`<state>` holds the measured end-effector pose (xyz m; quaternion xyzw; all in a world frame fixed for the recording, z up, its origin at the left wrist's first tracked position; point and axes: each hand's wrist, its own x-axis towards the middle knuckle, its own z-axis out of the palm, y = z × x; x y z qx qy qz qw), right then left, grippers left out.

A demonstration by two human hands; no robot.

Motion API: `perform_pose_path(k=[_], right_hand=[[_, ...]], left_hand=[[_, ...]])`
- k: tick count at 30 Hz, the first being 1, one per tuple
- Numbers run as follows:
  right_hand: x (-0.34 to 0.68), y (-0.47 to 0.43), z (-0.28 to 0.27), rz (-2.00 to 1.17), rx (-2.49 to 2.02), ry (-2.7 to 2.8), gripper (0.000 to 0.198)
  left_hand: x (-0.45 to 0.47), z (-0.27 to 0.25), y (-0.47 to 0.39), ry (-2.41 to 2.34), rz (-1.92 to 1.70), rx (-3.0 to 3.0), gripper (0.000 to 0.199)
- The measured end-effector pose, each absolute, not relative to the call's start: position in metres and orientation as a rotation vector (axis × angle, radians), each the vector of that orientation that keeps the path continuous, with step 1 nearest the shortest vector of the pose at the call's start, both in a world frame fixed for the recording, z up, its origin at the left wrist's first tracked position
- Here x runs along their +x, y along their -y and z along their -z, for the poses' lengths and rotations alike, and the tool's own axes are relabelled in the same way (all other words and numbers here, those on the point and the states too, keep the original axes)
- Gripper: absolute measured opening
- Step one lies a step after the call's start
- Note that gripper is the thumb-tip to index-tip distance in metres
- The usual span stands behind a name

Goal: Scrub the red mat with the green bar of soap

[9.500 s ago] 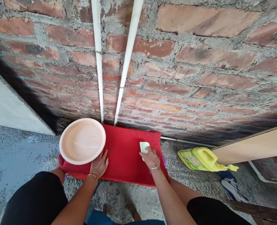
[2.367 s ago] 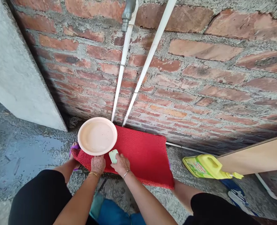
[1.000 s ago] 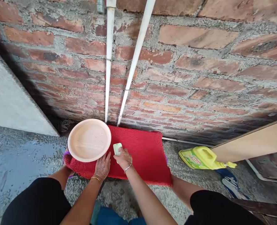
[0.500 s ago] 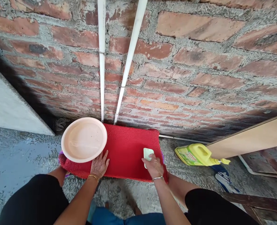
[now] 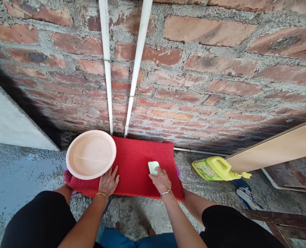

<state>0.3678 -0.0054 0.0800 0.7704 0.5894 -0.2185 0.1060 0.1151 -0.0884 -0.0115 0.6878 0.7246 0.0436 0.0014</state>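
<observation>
A red, fuzzy cloth lies spread over a low, bench-like support. My left hand rests flat on its near left part, fingers apart, fingertips by the rim of a pale pink basin. My right hand is closed around a pale green oblong that looks like a scrub brush and is held against the cloth. Its underside is hidden. The basin sits on the cloth's left end with a few dark specks inside.
A yellow detergent jug lies on the concrete floor at right, near a blue and white slipper. White pipes run down the brick wall behind. Boards stand at left and right; wet floor shows at left.
My right hand has moved left across the red cloth with the scrub brush, which has turned slightly. My left hand stays by the basin. The view has shifted slightly.
</observation>
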Motion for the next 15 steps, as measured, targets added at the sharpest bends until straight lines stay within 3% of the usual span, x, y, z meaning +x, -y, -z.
perform_pose_path(k=[4, 15], right_hand=[[0.406, 0.012, -0.082, 0.585, 2.421, -1.598, 0.04], [0.33, 0.027, -0.056, 0.741, 2.146, -2.086, 0.037]], left_hand=[[0.115, 0.012, 0.089, -2.273, -0.154, 2.154, 0.048], [0.113, 0.018, 0.09, -2.278, -0.296, 2.183, 0.048]])
